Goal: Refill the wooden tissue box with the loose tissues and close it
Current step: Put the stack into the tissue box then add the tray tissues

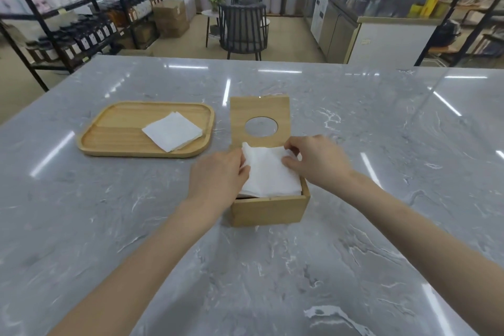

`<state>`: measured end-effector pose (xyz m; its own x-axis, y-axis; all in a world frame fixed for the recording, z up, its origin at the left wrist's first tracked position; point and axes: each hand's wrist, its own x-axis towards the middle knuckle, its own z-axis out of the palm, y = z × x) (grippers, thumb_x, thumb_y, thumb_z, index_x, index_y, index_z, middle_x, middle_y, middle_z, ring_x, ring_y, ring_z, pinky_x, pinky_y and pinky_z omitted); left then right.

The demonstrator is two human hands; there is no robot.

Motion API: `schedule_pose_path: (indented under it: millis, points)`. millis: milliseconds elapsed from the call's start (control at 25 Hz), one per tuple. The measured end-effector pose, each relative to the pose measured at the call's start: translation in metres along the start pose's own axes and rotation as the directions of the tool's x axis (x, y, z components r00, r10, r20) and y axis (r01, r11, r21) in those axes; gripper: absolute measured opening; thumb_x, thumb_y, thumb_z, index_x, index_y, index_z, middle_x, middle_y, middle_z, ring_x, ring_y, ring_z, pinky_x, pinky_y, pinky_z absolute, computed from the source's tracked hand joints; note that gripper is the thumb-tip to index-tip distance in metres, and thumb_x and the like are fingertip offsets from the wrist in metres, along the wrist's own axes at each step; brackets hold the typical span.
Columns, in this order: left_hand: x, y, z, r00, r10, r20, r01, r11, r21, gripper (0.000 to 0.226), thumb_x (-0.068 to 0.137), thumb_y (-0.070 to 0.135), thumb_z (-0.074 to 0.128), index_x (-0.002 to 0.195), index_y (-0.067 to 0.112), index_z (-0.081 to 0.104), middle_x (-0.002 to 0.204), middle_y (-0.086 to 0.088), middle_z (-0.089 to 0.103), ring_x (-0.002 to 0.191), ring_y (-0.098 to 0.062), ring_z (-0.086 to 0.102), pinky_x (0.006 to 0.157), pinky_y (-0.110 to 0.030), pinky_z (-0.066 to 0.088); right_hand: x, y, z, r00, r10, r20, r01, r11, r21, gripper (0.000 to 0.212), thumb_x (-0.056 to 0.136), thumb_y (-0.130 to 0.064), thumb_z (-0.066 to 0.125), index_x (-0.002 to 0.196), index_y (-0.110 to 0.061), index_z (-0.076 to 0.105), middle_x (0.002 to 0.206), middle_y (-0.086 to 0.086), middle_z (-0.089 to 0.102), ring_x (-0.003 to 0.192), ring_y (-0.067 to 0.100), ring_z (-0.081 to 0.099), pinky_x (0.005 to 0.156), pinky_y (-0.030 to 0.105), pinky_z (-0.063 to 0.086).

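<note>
A square wooden tissue box (268, 210) stands in the middle of the grey marble table. Its lid (259, 109), with a round hole, stands upright at the box's far edge. A stack of white tissues (268, 174) lies in the box, its top sheet lifted at the far corners. My left hand (218, 180) pinches the top tissue at its far left corner. My right hand (317, 161) pinches it at the far right corner. More folded white tissues (172, 131) lie on a wooden tray (114, 128) to the left of the box.
The marble table (272, 267) reaches to every side of the box. Beyond its far edge stand a dark chair (242, 33), shelving with bottles (81, 33) on the left and a steel counter (354, 35) on the right.
</note>
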<state>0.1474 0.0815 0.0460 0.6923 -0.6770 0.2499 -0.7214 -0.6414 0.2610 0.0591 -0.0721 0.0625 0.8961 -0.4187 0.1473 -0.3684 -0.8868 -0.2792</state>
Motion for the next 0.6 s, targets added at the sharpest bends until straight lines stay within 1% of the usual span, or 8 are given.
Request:
schedule_pose_path:
  millis: [80, 160, 240, 320, 360, 480, 560, 600]
  points:
    - [0.002, 0.002, 0.001, 0.997, 0.067, 0.038, -0.07, 0.992, 0.102, 0.017, 0.09, 0.027, 0.044, 0.098, 0.012, 0.045, 0.087, -0.01, 0.066, 0.077, -0.032, 0.059, 0.052, -0.03, 0.029, 0.001, -0.001, 0.001, 1.0, -0.022, 0.0, 0.022, 0.994, -0.104, 0.02, 0.085, -0.022, 0.048, 0.093, -0.011, 0.062, 0.089, 0.01, 0.068, 0.087, 0.031, 0.06, 0.058, 0.03, 0.037]
    - [0.002, 0.005, 0.003, 0.991, 0.098, 0.092, -0.114, 0.976, 0.184, 0.024, 0.09, 0.025, 0.045, 0.107, 0.01, 0.039, 0.087, -0.012, 0.066, 0.077, -0.034, 0.059, 0.049, -0.03, 0.027, 0.002, -0.004, 0.0, 0.999, -0.035, 0.032, 0.04, 0.986, -0.162, 0.02, 0.085, -0.021, 0.047, 0.089, -0.01, 0.063, 0.081, 0.01, 0.065, 0.083, 0.032, 0.059, 0.054, 0.028, 0.032]
    - [0.003, 0.007, 0.003, 0.981, 0.106, 0.161, -0.143, 0.96, 0.242, 0.029, 0.09, 0.024, 0.045, 0.112, 0.008, 0.036, 0.086, -0.012, 0.065, 0.073, -0.032, 0.057, 0.043, -0.029, 0.021, 0.004, -0.008, -0.002, 0.996, -0.048, 0.076, 0.063, 0.975, -0.212, 0.018, 0.084, -0.02, 0.048, 0.087, -0.011, 0.063, 0.073, 0.007, 0.055, 0.076, 0.031, 0.054, 0.047, 0.024, 0.024]
    - [0.005, 0.009, 0.003, 0.97, 0.101, 0.223, -0.162, 0.948, 0.274, 0.028, 0.09, 0.022, 0.046, 0.112, 0.007, 0.037, 0.09, -0.012, 0.065, 0.077, -0.032, 0.057, 0.042, -0.029, 0.017, 0.006, -0.013, -0.002, 0.992, -0.053, 0.113, 0.082, 0.958, -0.274, 0.017, 0.084, -0.018, 0.047, 0.081, -0.011, 0.062, 0.07, 0.004, 0.046, 0.07, 0.029, 0.045, 0.044, 0.023, 0.017]
    - [0.006, 0.009, 0.003, 0.963, 0.098, 0.25, -0.169, 0.945, 0.281, 0.026, 0.09, 0.021, 0.047, 0.109, 0.006, 0.039, 0.092, -0.013, 0.065, 0.081, -0.033, 0.058, 0.042, -0.029, 0.016, 0.006, -0.015, -0.001, 0.99, -0.052, 0.131, 0.09, 0.95, -0.3, 0.016, 0.085, -0.018, 0.047, 0.081, -0.011, 0.061, 0.07, 0.003, 0.044, 0.07, 0.028, 0.043, 0.045, 0.024, 0.016]
    - [0.01, 0.011, 0.002, 0.947, 0.092, 0.309, -0.186, 0.939, 0.289, 0.022, 0.089, 0.021, 0.05, 0.104, 0.007, 0.044, 0.097, -0.013, 0.064, 0.088, -0.032, 0.058, 0.044, -0.028, 0.017, 0.007, -0.019, 0.006, 0.983, -0.051, 0.178, 0.11, 0.934, -0.339, 0.016, 0.085, -0.016, 0.048, 0.087, -0.012, 0.063, 0.075, 0.004, 0.05, 0.076, 0.029, 0.051, 0.051, 0.025, 0.023]
    - [0.012, 0.011, 0.002, 0.942, 0.075, 0.326, -0.175, 0.941, 0.289, 0.024, 0.089, 0.022, 0.05, 0.104, 0.006, 0.044, 0.099, -0.013, 0.064, 0.09, -0.032, 0.058, 0.046, -0.029, 0.02, 0.008, -0.018, 0.01, 0.986, -0.051, 0.161, 0.105, 0.933, -0.345, 0.014, 0.084, -0.013, 0.048, 0.071, -0.012, 0.054, 0.071, 0.005, 0.052, 0.082, 0.03, 0.056, 0.048, 0.024, 0.02]
    - [0.012, 0.011, 0.003, 0.943, 0.066, 0.325, -0.165, 0.943, 0.288, 0.024, 0.089, 0.023, 0.051, 0.105, 0.006, 0.045, 0.099, -0.013, 0.064, 0.091, -0.032, 0.058, 0.048, -0.029, 0.022, 0.008, -0.017, 0.012, 0.988, -0.048, 0.149, 0.098, 0.932, -0.348, 0.022, 0.084, -0.012, 0.048, 0.062, -0.013, 0.045, 0.071, 0.006, 0.053, 0.084, 0.031, 0.058, 0.047, 0.025, 0.018]
